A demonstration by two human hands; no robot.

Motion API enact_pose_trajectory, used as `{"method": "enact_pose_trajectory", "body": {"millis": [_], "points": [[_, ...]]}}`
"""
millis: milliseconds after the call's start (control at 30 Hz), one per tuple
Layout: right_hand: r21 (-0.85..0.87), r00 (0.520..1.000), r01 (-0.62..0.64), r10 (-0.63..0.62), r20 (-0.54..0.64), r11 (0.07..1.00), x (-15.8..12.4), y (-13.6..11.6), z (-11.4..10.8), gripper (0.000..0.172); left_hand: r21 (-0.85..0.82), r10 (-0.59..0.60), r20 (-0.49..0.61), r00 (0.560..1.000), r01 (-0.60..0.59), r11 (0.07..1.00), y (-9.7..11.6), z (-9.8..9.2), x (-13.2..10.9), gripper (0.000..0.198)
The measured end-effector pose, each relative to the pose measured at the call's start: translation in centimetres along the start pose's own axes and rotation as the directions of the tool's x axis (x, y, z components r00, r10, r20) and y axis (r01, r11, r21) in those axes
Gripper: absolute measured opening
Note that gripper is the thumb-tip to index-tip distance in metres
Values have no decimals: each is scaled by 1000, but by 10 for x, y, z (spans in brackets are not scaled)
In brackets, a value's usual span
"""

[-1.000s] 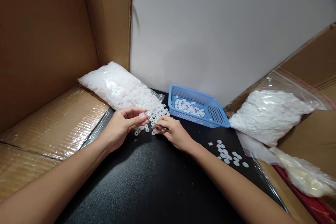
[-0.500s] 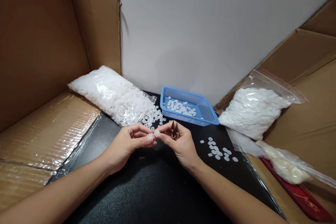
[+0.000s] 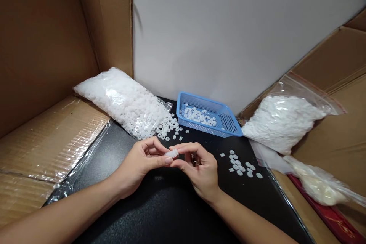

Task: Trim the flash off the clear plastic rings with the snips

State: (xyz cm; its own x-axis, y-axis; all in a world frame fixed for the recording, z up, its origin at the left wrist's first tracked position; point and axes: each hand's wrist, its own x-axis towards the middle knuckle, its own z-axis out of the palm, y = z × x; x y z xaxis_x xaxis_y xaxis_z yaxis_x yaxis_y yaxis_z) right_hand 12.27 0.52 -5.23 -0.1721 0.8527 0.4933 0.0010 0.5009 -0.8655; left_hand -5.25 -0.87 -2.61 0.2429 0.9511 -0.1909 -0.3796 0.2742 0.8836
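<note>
Two hands: left hand and right hand meet above the middle of the black surface. Each pinches one end of a short white ring stack between thumb and forefinger, with the other fingers loosely curled.
Right palm: something dark sits in it, too hidden to name.
Done so far: little, judging by the piles. Only a thin scatter of white pieces lies in the blue basket at the far edge.
Left to do: much, it seems. The ring bag at the far left corner bulges full, with loose rings spilled at its mouth. Flat discs lie scattered toward the right edge.
Edges: left cardboard wall and right cardboard wall close in both sides. A second bag and a third bag crowd the right edge.
Open room: the near half of the surface carries only the forearms, so there is free space toward the near edge.
</note>
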Motion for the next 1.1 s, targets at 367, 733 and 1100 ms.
{"method": "enact_pose_trajectory", "body": {"millis": [367, 733, 1100], "points": [[-166, 991, -20, 41, 127, 986, 7, -6, -2, 25, -150, -104, 103, 989, 119, 981, -5, 6, -5, 23], [47, 950, -189, 170, 263, 981, 8, -14, -2, 31, -242, -175, 149, 973, 208, 948, -9, 9, -9, 38], [-23, 966, 20, -13, 258, 1000, 6, -16, -3, 38, -281, -237, 142, 961, 269, 921, -6, 9, -12, 37]]}}
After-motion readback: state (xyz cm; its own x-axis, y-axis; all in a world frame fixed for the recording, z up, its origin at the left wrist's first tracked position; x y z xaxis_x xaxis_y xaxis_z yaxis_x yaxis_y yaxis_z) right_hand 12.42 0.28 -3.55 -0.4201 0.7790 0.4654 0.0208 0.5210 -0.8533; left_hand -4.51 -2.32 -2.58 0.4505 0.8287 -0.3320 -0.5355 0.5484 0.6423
